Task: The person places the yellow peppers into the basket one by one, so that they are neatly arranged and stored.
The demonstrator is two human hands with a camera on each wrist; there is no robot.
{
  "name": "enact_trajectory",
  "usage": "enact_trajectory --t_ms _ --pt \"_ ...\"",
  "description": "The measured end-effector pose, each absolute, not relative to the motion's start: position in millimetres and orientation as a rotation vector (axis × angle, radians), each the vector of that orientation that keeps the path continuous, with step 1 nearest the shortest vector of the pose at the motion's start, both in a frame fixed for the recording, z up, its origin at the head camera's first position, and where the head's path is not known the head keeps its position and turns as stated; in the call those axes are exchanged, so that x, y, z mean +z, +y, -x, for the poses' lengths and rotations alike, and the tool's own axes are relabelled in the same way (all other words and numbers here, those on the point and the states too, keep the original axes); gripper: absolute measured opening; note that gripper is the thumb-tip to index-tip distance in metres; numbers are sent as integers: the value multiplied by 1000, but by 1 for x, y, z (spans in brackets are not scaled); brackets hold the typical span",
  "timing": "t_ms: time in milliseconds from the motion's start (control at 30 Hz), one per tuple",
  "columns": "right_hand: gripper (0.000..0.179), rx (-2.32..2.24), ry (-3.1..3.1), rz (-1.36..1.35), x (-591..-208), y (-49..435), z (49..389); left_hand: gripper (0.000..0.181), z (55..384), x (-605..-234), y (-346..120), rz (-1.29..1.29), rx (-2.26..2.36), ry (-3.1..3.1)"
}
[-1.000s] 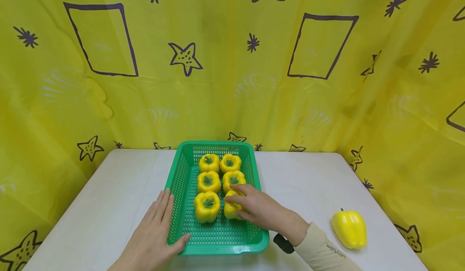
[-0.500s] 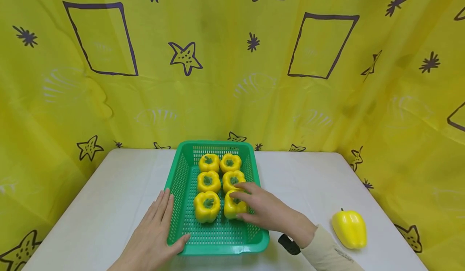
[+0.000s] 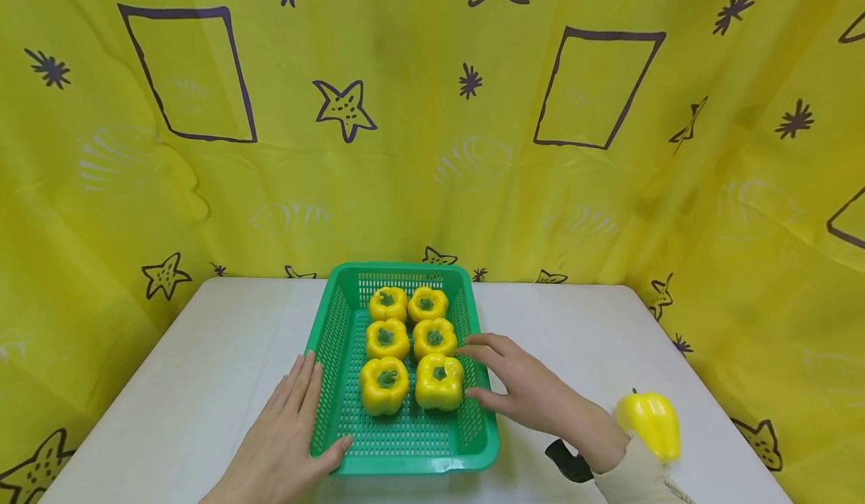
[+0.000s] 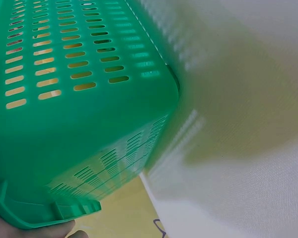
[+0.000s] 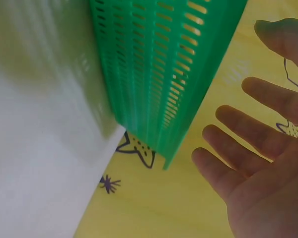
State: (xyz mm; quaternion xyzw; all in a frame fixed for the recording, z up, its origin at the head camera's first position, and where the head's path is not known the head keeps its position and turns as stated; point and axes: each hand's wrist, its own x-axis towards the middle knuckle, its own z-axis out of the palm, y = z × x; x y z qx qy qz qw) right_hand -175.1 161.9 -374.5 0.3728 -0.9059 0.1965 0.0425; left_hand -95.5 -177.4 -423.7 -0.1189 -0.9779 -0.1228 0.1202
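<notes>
A green plastic basket (image 3: 405,465) with slotted walls holds yellow bell peppers in two columns, stems up. The nearest pepper on its right side (image 3: 439,384) stands by my right hand (image 3: 523,376). That hand hovers over the basket's right rim, fingers spread, with nothing between them; the right wrist view shows the same loose fingers (image 5: 258,134) beside the basket wall (image 5: 154,74). My left hand (image 3: 284,421) lies along the left rim with its fingers straight and its thumb over the front corner. In the left wrist view, fingertips (image 4: 49,230) show under the rim.
One more yellow bell pepper (image 3: 650,421) lies on its side on the white table (image 3: 561,316), right of the basket, partly behind my right sleeve (image 3: 635,474). A yellow curtain (image 3: 405,188) with dark drawings hangs behind the table and along its sides.
My right hand has let go of the near right pepper and drawn back to the right, over the rim. That pepper now stands fully in sight. My left hand has stayed in place.
</notes>
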Motion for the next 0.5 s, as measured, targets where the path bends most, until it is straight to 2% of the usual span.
enact_trajectory --t_ms 500 --pt "44 518 -2746 -931 -375 202 167 101 96 -424 -178 377 -347 -2826"
